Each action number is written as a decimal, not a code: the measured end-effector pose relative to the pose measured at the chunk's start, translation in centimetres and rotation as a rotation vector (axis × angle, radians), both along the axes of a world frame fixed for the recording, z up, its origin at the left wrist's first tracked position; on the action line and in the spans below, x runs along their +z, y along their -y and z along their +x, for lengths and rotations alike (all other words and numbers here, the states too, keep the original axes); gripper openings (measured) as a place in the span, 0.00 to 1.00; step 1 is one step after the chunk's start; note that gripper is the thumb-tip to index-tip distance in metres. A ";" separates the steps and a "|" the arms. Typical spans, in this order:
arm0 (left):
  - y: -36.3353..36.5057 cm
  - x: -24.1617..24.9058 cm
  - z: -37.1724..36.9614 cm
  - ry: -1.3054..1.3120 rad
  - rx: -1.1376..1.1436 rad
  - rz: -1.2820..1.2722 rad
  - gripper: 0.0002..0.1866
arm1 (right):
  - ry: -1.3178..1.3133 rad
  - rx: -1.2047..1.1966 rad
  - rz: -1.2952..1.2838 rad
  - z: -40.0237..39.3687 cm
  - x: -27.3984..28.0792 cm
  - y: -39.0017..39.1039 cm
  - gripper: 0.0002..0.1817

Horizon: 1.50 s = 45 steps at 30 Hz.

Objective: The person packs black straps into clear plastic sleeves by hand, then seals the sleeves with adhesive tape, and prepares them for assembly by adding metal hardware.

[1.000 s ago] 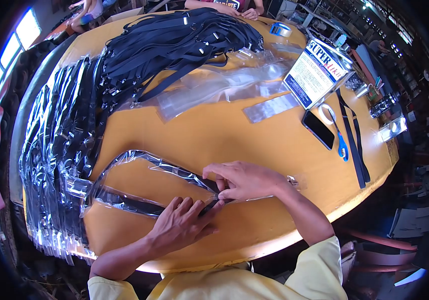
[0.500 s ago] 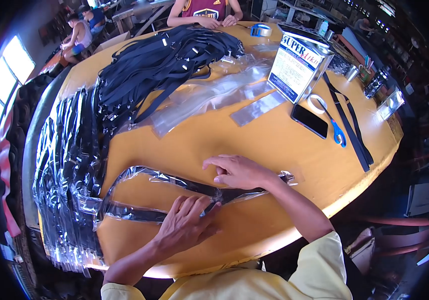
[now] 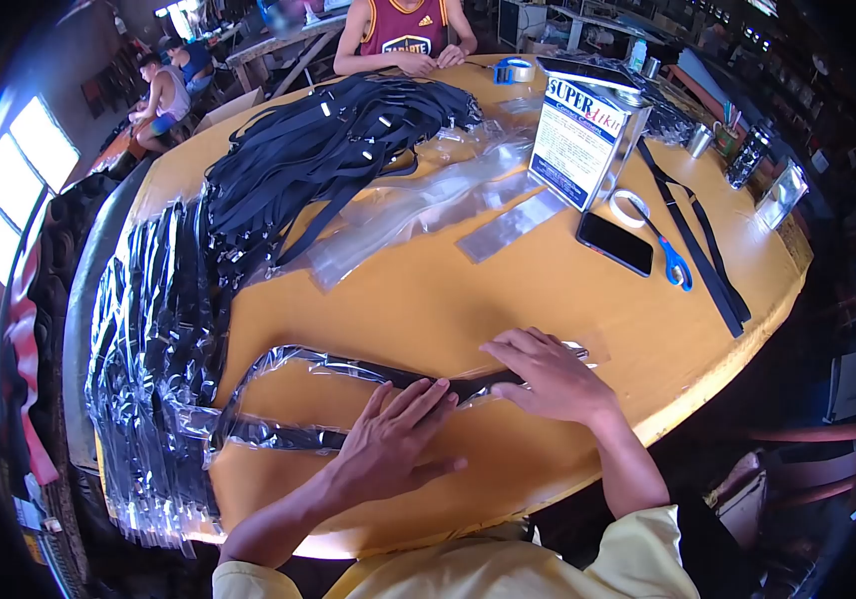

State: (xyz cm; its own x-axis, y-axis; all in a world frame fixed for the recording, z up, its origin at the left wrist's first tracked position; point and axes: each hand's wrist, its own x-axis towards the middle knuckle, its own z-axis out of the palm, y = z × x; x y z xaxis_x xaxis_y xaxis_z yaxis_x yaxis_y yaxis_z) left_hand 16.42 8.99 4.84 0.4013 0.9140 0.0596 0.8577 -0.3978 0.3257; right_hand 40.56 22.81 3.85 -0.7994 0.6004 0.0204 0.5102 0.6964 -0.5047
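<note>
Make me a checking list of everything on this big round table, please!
Surface: round orange table, mostly covered on its left and far sides.
Job's things: black strap in a clear plastic sleeve, lying flat in a loop.
Clutter: pile of loose black straps, stack of bagged straps, empty clear sleeves, Super tin, phone, blue scissors, tape rolls.
Hands: left hand and right hand both press flat on the sleeve, fingers open.
Cables: nothing seen.
Surroundings: another person at the far edge; more people by the window.
</note>
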 end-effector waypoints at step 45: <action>5.1 16.9 -5.1 0.838 0.196 0.460 0.25 | -0.993 0.364 -0.528 -9.6 24.3 3.7 0.32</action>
